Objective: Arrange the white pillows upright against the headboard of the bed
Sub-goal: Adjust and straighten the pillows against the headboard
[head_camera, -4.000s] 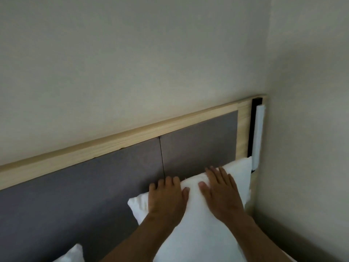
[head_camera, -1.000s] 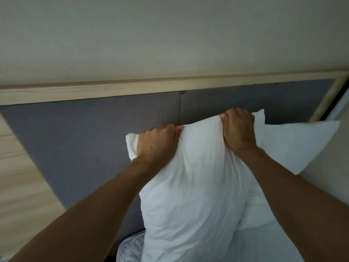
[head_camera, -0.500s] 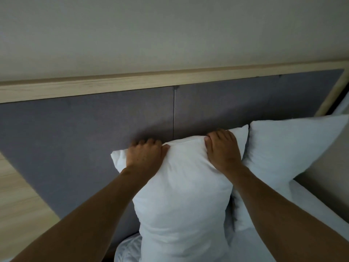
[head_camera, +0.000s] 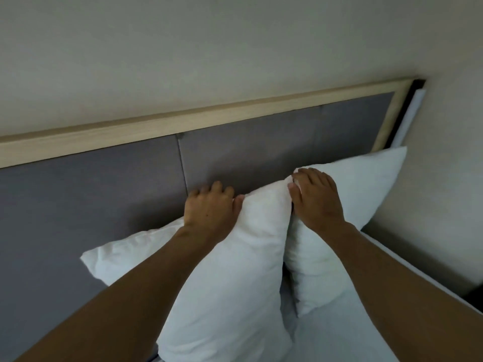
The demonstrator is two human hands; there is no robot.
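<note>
Two white pillows stand against the grey padded headboard. The left pillow leans upright with its top edge at the padding. My left hand curls over its top edge, fingers behind it and thumb in front. The right pillow stands beside it, touching it, with its corner reaching the headboard's wooden post. My right hand lies with fingers spread at the seam between the two pillows, pressing on the right pillow's top left corner. Both forearms cross the lower part of the view.
A light wooden rail tops the headboard, below a plain wall. A side wall closes in on the right. White bedding covers the mattress below the pillows. A white strip stands in the corner gap.
The left pillow has sunk lower against the headboard and its left corner has dropped. My right hand has shifted from that pillow's top to the seam with the right pillow. The view has swung right.
</note>
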